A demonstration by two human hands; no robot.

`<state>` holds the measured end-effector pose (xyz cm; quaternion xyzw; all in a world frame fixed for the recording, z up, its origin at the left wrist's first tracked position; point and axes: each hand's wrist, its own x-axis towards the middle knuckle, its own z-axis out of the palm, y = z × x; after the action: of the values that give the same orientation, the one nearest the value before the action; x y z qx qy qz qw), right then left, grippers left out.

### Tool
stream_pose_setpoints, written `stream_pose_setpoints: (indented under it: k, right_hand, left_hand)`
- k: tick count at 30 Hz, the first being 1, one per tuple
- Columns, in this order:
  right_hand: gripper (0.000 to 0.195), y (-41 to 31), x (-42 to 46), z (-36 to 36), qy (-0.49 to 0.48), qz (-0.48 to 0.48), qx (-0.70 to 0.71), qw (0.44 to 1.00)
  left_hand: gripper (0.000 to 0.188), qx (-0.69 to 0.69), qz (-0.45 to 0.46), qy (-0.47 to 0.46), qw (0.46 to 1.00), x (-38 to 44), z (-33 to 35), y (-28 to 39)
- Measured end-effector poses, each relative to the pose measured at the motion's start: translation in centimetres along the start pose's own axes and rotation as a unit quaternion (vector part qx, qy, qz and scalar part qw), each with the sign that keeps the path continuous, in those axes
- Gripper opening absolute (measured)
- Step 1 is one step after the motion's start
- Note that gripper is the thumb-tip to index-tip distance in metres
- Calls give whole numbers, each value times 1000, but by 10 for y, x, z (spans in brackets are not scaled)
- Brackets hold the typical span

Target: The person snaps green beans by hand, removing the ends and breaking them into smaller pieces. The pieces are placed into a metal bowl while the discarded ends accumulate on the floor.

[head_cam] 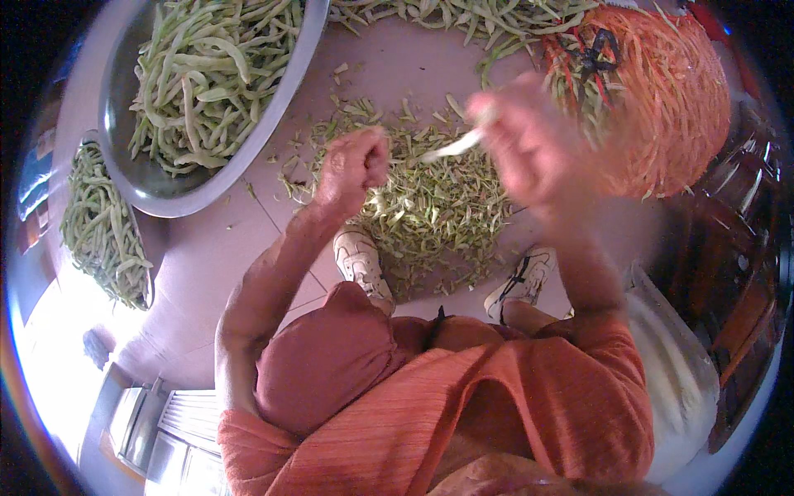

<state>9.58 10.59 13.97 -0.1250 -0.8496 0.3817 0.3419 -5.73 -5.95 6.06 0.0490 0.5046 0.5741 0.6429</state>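
My right hand (527, 146), blurred, has its fingers closed on a pale piece of green bean pod (458, 146) that points toward my left hand. My left hand (356, 164) is curled just to the left, thumb and fingers drawn together; whether anything lies inside it I cannot tell. Below both hands a heap of bean trimmings (434, 211) is spread on the tiled floor, between my two shoes. At the upper left a large metal basin (186, 201) holds many whole bean pods (211, 93).
A bulging orange mesh sack (676, 105) stands at the upper right, with loose bean pods (465, 15) along the top. Another container of beans (105, 223) sits at the left. Dark wooden furniture (738, 335) and a pale sack (670, 372) are at the right.
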Motion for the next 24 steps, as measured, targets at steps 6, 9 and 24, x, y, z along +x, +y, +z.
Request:
stream_pose_setpoints:
  k: [6, 9, 24]
  right_hand:
    - [17, 130, 15, -34, -89, 131, -190, 969]
    - [22, 205, -5, -3, -222, 91, -318, 917]
    - [24, 66, 14, 20, -180, 70, -62, 979]
  left_hand:
    - [30, 526, 123, 34, 841, 10, -37, -4]
    - [41, 574, 112, 19, 811, 10, -25, 4]
    - [27, 499, 301, 36, 812, 11, 5, 45]
